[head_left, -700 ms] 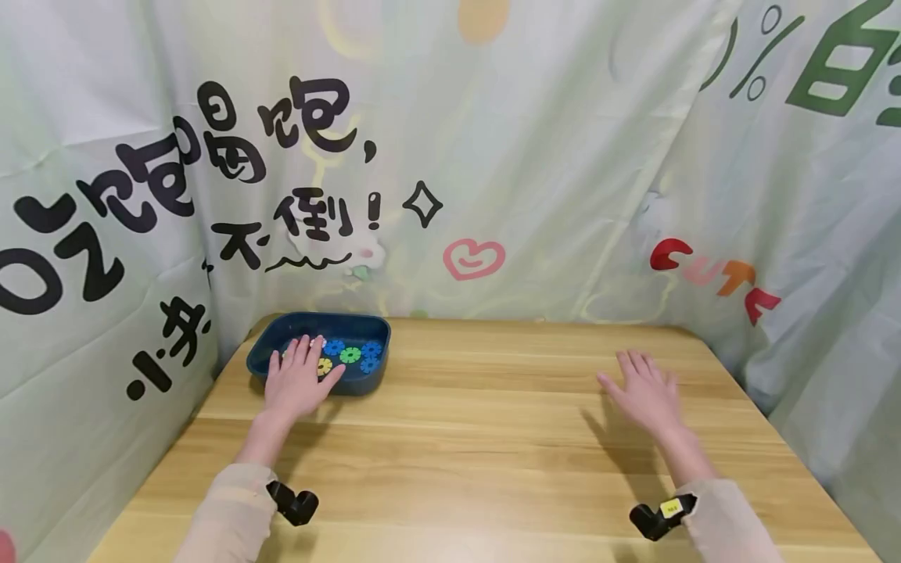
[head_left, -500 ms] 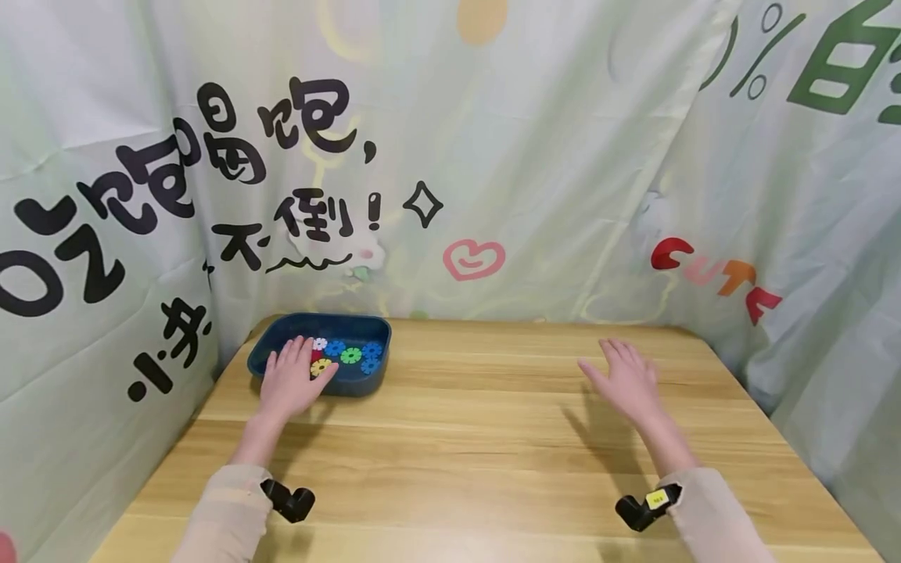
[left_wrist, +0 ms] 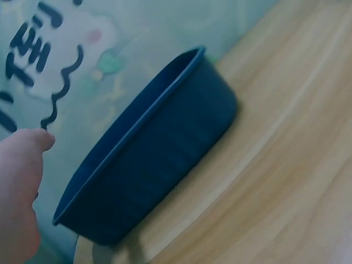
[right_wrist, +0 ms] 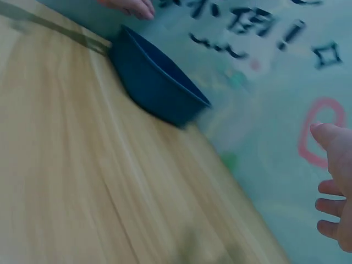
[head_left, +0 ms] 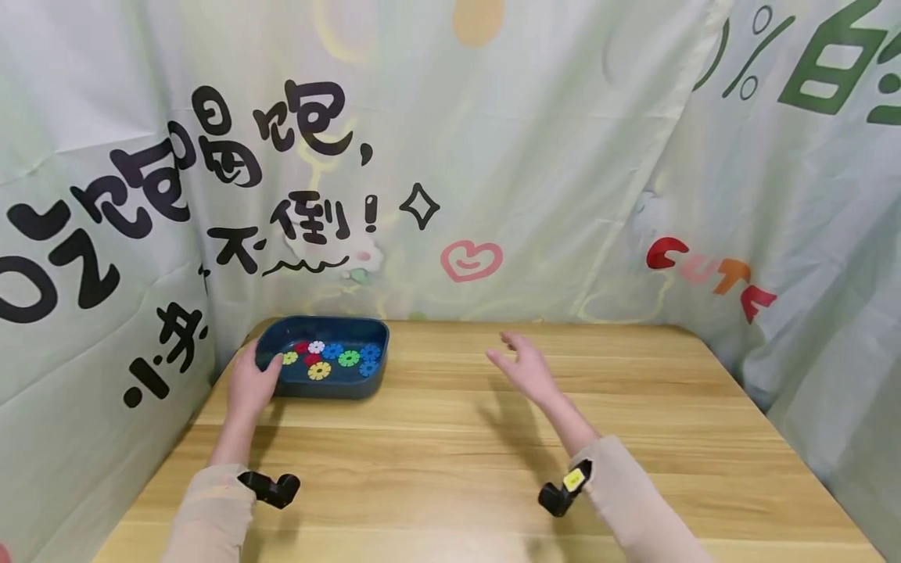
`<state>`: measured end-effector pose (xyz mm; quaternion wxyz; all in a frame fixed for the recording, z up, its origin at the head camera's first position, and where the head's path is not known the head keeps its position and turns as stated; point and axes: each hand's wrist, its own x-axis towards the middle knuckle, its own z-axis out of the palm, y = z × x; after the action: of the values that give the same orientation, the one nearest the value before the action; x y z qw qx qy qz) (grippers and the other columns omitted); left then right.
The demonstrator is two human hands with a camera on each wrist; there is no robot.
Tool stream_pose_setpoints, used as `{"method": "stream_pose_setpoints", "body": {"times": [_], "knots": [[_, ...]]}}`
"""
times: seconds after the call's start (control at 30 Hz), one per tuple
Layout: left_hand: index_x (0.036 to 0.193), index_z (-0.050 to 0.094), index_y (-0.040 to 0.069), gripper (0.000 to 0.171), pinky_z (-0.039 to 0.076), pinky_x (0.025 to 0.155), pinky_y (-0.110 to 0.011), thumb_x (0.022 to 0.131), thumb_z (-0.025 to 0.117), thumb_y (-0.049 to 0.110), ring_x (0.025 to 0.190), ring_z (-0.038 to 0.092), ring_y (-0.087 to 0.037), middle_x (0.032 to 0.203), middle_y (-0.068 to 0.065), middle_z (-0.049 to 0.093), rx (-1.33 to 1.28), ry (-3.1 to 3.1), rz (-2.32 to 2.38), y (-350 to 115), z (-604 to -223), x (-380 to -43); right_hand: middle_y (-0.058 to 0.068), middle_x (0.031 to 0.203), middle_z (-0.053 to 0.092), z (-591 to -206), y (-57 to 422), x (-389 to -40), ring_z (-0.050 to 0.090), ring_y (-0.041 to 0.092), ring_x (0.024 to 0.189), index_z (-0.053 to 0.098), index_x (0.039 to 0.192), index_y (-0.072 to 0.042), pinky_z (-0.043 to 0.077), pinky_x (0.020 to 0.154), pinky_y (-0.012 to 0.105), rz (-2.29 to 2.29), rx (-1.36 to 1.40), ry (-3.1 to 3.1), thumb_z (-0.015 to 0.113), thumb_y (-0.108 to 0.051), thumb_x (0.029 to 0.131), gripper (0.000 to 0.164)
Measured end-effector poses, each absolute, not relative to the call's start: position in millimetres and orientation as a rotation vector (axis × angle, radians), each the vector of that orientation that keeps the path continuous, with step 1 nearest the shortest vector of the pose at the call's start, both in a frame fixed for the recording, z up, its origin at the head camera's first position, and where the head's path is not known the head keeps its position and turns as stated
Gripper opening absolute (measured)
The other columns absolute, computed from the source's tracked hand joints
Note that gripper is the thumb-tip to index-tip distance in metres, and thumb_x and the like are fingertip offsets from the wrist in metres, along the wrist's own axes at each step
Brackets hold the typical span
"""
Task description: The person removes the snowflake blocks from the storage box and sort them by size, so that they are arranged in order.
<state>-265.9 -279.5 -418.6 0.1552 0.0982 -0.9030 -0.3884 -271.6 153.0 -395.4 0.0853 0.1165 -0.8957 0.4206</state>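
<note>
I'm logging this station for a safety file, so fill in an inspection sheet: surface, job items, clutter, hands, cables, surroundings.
Surface: light wood-grain tabletop, in all three views.
Job items: dark blue, rounded-rectangular, plastic-looking tray, upright at the back left; flat, flower-shaped discs inside, in blue, green, yellow, red and white.
Clutter: nothing seen.
Hands: bare left hand at the tray's left end, contact unclear; bare right hand raised over the tabletop, holding nothing.
Cables: nothing seen.
Surroundings: pale green fabric curtains, with a printed pink heart.

The basin (left_wrist: 159,148) looks like smooth plastic, the tabletop (head_left: 422,446) satiny wood.
</note>
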Motion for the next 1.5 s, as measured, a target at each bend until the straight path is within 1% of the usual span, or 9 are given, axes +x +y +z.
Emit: {"method": "stream_pose_setpoints", "body": {"times": [0.2,0.43,0.53,0.77,0.93,1.03,1.13,1.27,1.5], "knots": [[0.141,0.019,-0.012,0.066,0.020,0.105,-0.055,0.094,0.050,0.023,0.129,0.022,-0.049,0.142,-0.034,0.023,0.397,-2.587,-1.148,-297.5,-424.5,-264.2,0.018,0.117,0.059,-402.1,94.8,-276.1,0.056,0.031,0.108,0.050,0.128,0.003,0.047,0.088,0.041,1.447,0.349,-2.651,0.060,-0.026,0.091,0.048],[0.142,0.016,-0.012,0.065,0.023,0.105,-0.053,0.097,0.044,0.027,0.129,0.024,-0.048,0.141,-0.034,0.024,0.482,-2.655,-1.294,-316.3,-435.5,-258.2,0.016,0.108,0.062,-411.0,39.1,-278.5,0.060,0.029,0.099,0.052,0.125,0.005,0.051,0.080,0.037,1.536,0.409,-2.668,0.060,-0.024,0.091,0.046],[0.140,0.020,-0.013,0.062,0.024,0.105,-0.050,0.098,0.042,0.027,0.128,0.029,-0.045,0.139,-0.034,0.030,0.494,-2.641,-1.353,-321.8,-439.6,-255.4,0.016,0.105,0.063,-415.5,16.8,-280.4,0.060,0.027,0.097,0.053,0.124,0.005,0.051,0.078,0.036,1.518,0.436,-2.687,0.062,-0.025,0.090,0.046],[0.137,0.033,-0.012,0.056,0.032,0.100,-0.051,0.098,0.041,0.028,0.122,0.038,-0.045,0.133,-0.033,0.039,0.520,-2.638,-1.317,-320.9,-444.4,-255.7,0.009,0.100,0.064,-422.9,-24.1,-278.8,0.060,0.019,0.088,0.054,0.126,0.000,0.050,0.074,0.032,1.310,0.466,-2.834,0.058,-0.030,0.092,0.045],[0.137,0.033,-0.012,0.053,0.036,0.097,-0.051,0.098,0.042,0.025,0.120,0.040,-0.045,0.133,-0.034,0.039,0.550,-2.604,-1.345,-317.5,-443.7,-257.8,0.003,0.081,0.060,-425.4,-36.3,-277.9,0.054,0.014,0.070,0.058,0.121,0.001,0.048,0.066,0.029,1.191,0.448,-2.830,0.060,-0.026,0.091,0.040],[0.136,0.033,-0.012,0.051,0.039,0.094,-0.051,0.098,0.043,0.020,0.118,0.041,-0.046,0.132,-0.035,0.039,0.546,-2.589,-1.364,-316.3,-442.9,-258.1,0.004,0.084,0.063,-428.1,-39.2,-276.5,0.056,0.014,0.073,0.061,0.117,0.000,0.049,0.067,0.028,1.167,0.427,-2.842,0.061,-0.025,0.090,0.036],[0.136,0.033,-0.012,0.050,0.040,0.092,-0.051,0.097,0.045,0.016,0.117,0.042,-0.046,0.132,-0.035,0.039,0.546,-2.585,-1.372,-314.8,-441.3,-258.1,0.007,0.096,0.066,-431.7,-40.6,-275.0,0.060,0.017,0.083,0.063,0.116,-0.001,0.050,0.072,0.030,1.199,0.416,-2.851,0.061,-0.023,0.091,0.034],[0.136,0.036,-0.010,0.050,0.037,0.095,-0.051,0.095,0.048,0.015,0.119,0.040,-0.046,0.132,-0.034,0.040,0.579,-2.572,-1.384,-312.3,-437.6,-257.5,0.010,0.103,0.066,-436.0,-40.1,-276.2,0.061,0.021,0.091,0.064,0.114,0.000,0.051,0.076,0.032,1.308,0.408,-2.801,0.060,-0.018,0.091,0.030],[0.135,0.037,-0.011,0.051,0.033,0.097,-0.051,0.091,0.052,0.011,0.118,0.040,-0.045,0.129,-0.033,0.042,0.548,-2.563,-1.436,-312.0,-431.6,-260.6,0.006,0.090,0.067,-437.8,-34.3,-283.4,0.060,0.017,0.080,0.068,0.102,0.000,0.050,0.069,0.027,1.374,0.364,-2.722,0.064,-0.015,0.087,0.020]]}}
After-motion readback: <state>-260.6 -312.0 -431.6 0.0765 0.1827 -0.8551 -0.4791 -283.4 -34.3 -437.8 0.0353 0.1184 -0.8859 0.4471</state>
